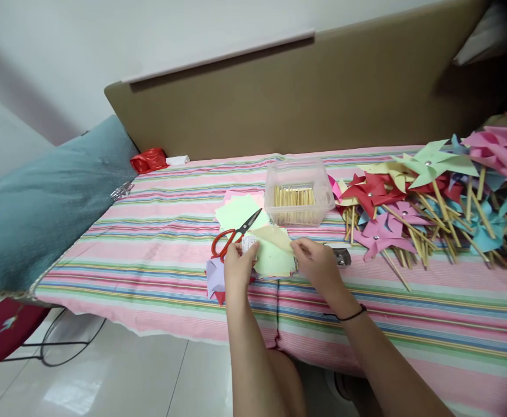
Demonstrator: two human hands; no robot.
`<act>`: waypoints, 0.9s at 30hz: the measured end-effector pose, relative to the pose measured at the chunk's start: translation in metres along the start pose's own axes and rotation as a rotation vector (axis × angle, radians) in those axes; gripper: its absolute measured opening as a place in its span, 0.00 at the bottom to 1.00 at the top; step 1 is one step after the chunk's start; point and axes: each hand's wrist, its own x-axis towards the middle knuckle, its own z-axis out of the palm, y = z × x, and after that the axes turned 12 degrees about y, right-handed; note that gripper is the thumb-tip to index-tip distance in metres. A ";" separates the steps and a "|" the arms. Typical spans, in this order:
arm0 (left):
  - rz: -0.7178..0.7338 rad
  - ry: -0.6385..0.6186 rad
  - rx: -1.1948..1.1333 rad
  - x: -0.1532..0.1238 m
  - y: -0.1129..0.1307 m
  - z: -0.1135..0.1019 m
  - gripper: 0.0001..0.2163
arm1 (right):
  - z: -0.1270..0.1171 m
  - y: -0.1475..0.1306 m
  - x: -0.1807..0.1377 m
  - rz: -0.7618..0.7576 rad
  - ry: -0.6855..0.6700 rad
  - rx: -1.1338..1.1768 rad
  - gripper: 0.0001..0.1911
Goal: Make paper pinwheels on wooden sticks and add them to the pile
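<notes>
In the middle of the striped cloth, my left hand (239, 265) is closed, with a small white printed piece (248, 242) between thumb and fingers. Its thumb rests at the edge of light green paper (274, 262). My right hand (316, 262) pinches the right corner of a pale yellow sheet (276, 236) on top of that paper. Red-handled scissors (236, 233) lie just beyond my left hand, partly over another pile of paper squares (236, 211). Purple paper (215, 277) lies beside my left wrist. A dark metal tool (342, 256), partly hidden, is right of my right hand.
Behind the papers stands a clear plastic box (299, 174) with short wooden sticks (294, 197). Many finished paper pinwheels (377, 234) are heaped at the right. A red plastic bag (149, 160) and a teal cushion (62, 202) are at the left.
</notes>
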 end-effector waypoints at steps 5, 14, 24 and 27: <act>0.251 0.017 0.313 0.001 -0.006 0.003 0.13 | -0.030 -0.010 0.007 0.145 0.294 0.217 0.13; 0.343 0.066 0.823 -0.023 0.015 0.029 0.16 | -0.056 -0.001 0.010 0.227 0.533 0.369 0.10; 0.464 0.259 0.729 -0.022 0.014 0.038 0.19 | -0.063 0.003 0.012 0.287 0.551 0.665 0.07; 0.510 0.315 0.240 -0.019 0.016 0.033 0.15 | -0.065 0.009 0.012 0.362 0.517 0.807 0.07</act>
